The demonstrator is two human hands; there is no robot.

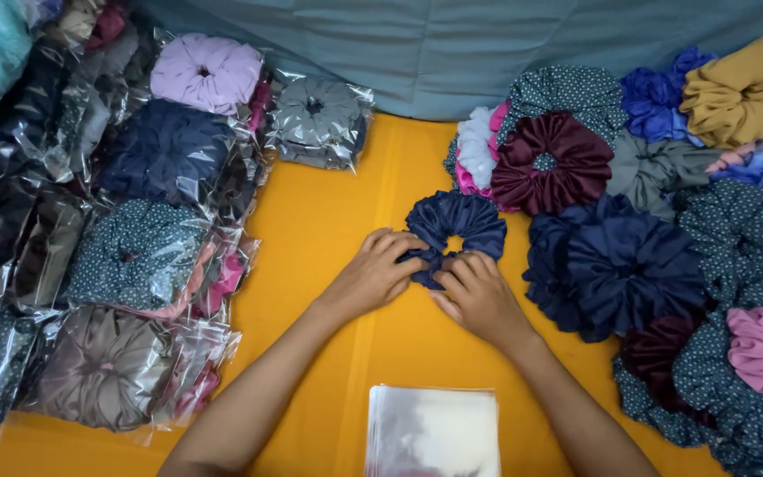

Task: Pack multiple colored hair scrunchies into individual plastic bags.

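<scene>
Around the navy scrunchie (454,231) at the middle of the orange tabletop (328,221), everything else is arranged in heaps. One such scrunchie lies alone; both hands pinch its lower edge, the left hand (374,272) grasping the lower left rim, the right hand (479,296) gripping the lower right rim, fingers curled into the gathered folds. Just right of it lies a loose pile of unpacked scrunchies (655,238), well over a dozen: one maroon, two larger navy, several teal with tiny white dots, one mustard, one royal blue, pink and grey ones. All are ruffled rings of soft, satiny cloth with a small hole in the centre. Left of the navy scrunchie lies a heap of bagged scrunchies (143,238), each in a crinkly clear plastic sleeve; at least eight show, among them lilac, grey, dark navy, dotted teal and taupe. Below it, at the near edge, lies one flat stack of empty clear bags (433,430), rectangular and glossy. Beyond it, a teal-grey cloth (452,44) bounds the far side of the tabletop.
</scene>
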